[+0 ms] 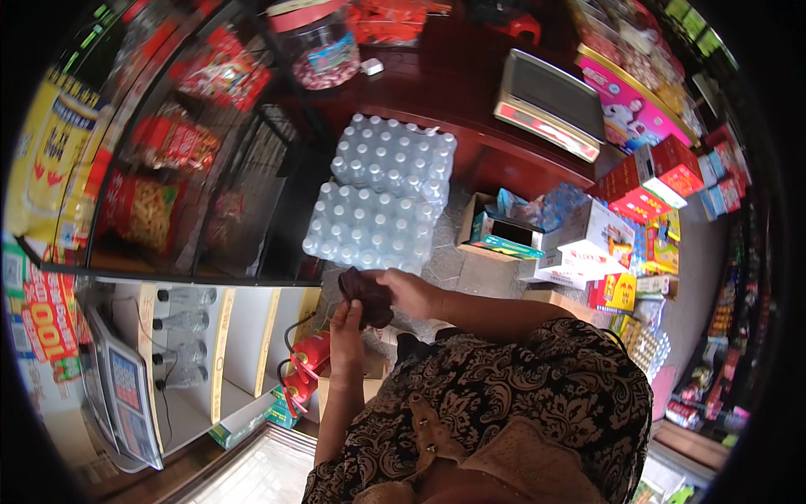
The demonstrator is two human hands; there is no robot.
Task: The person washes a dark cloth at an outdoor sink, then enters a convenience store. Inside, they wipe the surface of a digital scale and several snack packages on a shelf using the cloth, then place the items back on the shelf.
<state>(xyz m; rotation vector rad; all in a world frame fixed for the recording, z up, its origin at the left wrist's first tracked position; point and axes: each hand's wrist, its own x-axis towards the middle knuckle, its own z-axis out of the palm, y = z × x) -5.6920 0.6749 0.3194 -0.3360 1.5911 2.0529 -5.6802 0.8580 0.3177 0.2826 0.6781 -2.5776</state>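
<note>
A dark brown, soft piece of cloth or leather (373,301) is held between both hands in front of the body; its exact kind cannot be told. My left hand (346,321) pinches its lower left part, thumb on top. My right hand (403,291) grips its upper right edge. Just beyond the hands, shrink-wrapped packs of clear bottles with white caps (371,227) stand on the tiled floor.
Black wire racks with snack bags (173,145) and white shelves (242,340) line the left. Red fire extinguishers (302,384) stand near my left forearm. Ahead is a dark red counter (428,82) with a weighing scale (548,101); open cartons (504,236) lie at the right.
</note>
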